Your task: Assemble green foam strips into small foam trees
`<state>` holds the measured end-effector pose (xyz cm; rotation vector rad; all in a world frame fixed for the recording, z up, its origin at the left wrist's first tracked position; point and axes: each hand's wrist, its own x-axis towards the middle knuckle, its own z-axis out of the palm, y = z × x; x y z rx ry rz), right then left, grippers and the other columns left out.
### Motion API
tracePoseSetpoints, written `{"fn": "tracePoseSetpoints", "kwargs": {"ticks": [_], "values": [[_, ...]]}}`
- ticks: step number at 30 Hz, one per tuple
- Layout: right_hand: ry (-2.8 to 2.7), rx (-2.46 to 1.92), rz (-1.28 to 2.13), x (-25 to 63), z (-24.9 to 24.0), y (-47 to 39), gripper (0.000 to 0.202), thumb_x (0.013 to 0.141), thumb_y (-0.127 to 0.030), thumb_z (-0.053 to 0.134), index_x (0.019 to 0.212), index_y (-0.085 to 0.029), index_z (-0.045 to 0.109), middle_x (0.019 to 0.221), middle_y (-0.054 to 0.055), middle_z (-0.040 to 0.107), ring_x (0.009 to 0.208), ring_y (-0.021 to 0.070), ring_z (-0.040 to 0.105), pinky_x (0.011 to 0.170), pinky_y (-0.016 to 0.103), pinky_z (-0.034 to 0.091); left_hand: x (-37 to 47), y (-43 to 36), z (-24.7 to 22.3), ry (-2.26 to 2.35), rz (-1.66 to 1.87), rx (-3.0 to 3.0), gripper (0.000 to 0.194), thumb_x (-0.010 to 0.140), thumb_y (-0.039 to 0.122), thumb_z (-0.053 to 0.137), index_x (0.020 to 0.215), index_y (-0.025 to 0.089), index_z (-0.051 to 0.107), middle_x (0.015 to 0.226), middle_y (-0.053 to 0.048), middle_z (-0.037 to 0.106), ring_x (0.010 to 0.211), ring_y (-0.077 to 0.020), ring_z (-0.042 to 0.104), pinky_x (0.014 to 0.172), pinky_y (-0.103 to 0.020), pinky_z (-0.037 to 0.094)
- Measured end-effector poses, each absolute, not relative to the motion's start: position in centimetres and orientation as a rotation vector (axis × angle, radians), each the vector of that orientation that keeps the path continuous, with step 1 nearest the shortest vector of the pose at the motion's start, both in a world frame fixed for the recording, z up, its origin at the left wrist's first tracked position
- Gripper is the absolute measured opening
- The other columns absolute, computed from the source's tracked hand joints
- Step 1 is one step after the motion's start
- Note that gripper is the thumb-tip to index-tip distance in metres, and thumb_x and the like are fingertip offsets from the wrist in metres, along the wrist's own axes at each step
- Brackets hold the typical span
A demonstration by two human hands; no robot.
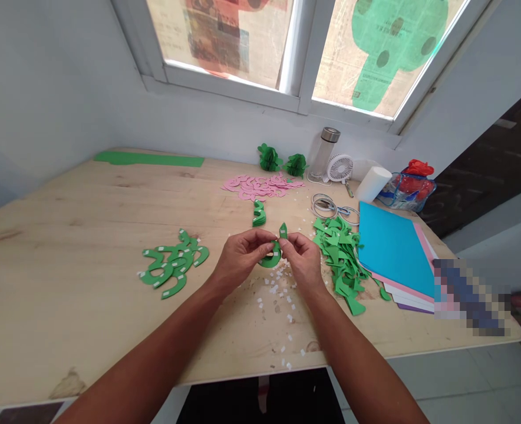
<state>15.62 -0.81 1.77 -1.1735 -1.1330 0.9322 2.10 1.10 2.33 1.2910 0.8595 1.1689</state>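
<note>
A curved green paper cutout (269, 261) with small white squares on it is held between my two hands over the middle of the table. My left hand (245, 253) pinches its left side, and my right hand (302, 256) grips the upright part near its pointed tip. The fingertips of both hands almost meet. Just beyond them lies a small stack of green cutouts (259, 214). Left of my hands is a loose pile of similar green cutouts (172, 262), also dotted with white squares. Small white paper bits (287, 297) are scattered beneath my hands.
Green scraps (340, 253) lie to the right, beside blue paper sheets (393, 247) and scissors (325, 206). Pink cutouts (260, 186), green paper flowers (269, 158), a glass bottle (323, 154), a small fan (340, 169) and a white roll (374, 184) stand toward the wall. A green strip (154, 159) lies back left.
</note>
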Motion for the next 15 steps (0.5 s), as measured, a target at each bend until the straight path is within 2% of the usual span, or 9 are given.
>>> {"fn": "tracePoseSetpoints", "kwargs": {"ticks": [15], "values": [[-1.121, -1.156, 0.937, 15.54, 2.08, -0.91, 0.024, 0.070, -0.041, 0.064, 0.066, -0.017, 0.060, 0.054, -0.003, 0.051, 0.052, 0.0105, 0.044, 0.050, 0.023, 0.036, 2.06, 0.99, 2.69, 0.827, 1.168, 1.223, 0.015, 0.065, 0.028, 0.076, 0.074, 0.016, 0.073, 0.073, -0.003, 0.071, 0.065, -0.0149, 0.062, 0.063, -0.026, 0.051]]}}
